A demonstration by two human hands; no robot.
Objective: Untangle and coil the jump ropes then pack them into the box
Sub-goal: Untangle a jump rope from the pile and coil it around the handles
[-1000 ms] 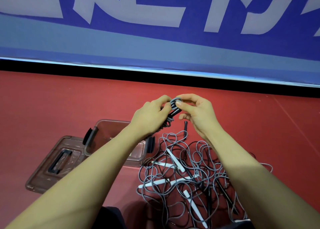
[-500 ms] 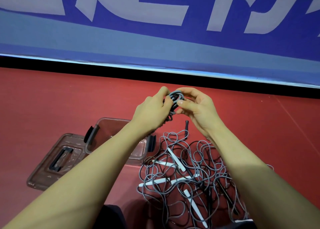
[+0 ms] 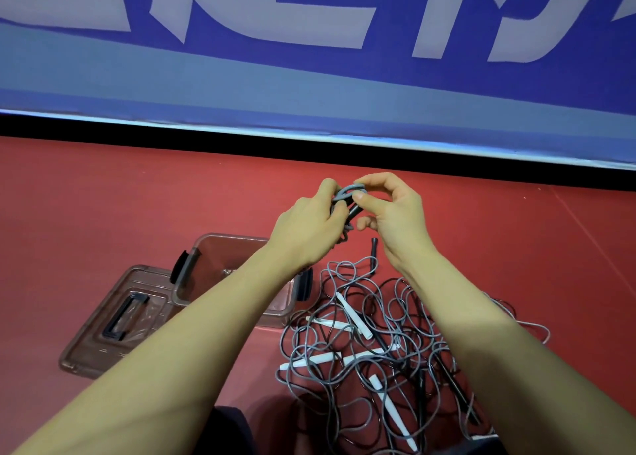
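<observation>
Both hands are raised above the red floor and hold a small coiled grey jump rope [image 3: 348,198] with dark handles between them. My left hand [image 3: 309,224] grips the coil from the left. My right hand [image 3: 389,210] pinches the top loop with thumb and forefinger. Below them lies a tangled pile of grey and black ropes [image 3: 382,344] with several white handles and black handles. The clear brown plastic box [image 3: 220,268] stands open to the left of the pile, partly hidden by my left forearm.
The box's lid [image 3: 117,320], with a black handle, lies flat on the floor left of the box. A blue banner [image 3: 309,58] with a black base strip runs across the back. The red floor stretches to both sides.
Both hands with the coil have lifted slightly. My right thumb and forefinger have shifted onto the coil's top loop.
</observation>
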